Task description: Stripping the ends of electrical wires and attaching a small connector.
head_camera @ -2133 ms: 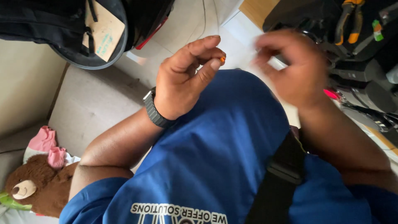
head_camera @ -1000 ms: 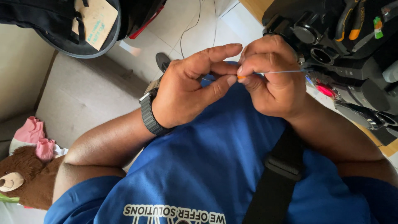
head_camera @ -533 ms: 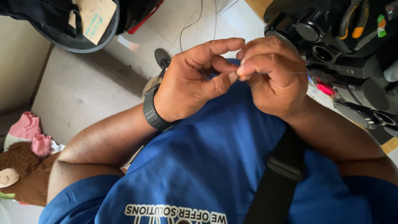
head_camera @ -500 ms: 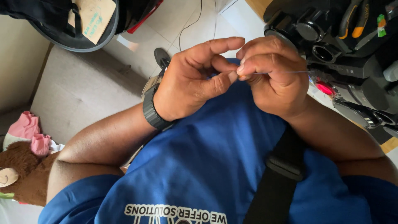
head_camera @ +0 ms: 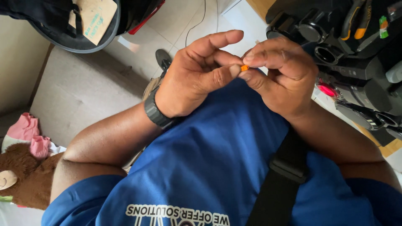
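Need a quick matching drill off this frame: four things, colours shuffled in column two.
Things:
1. small piece pinched between left hand and right hand
2. wristband
3. shirt
4. stuffed toy

Colours:
A. brown
B. blue
C. orange
D. black

Pairs: 1-C, 2-D, 3-B, 4-A

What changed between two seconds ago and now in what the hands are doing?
The hands, apart two seconds ago, have come together: left hand and right hand now pinch a small orange piece between their fingertips. The thin wire seen a second ago no longer shows. The wristband and toy bear stayed.
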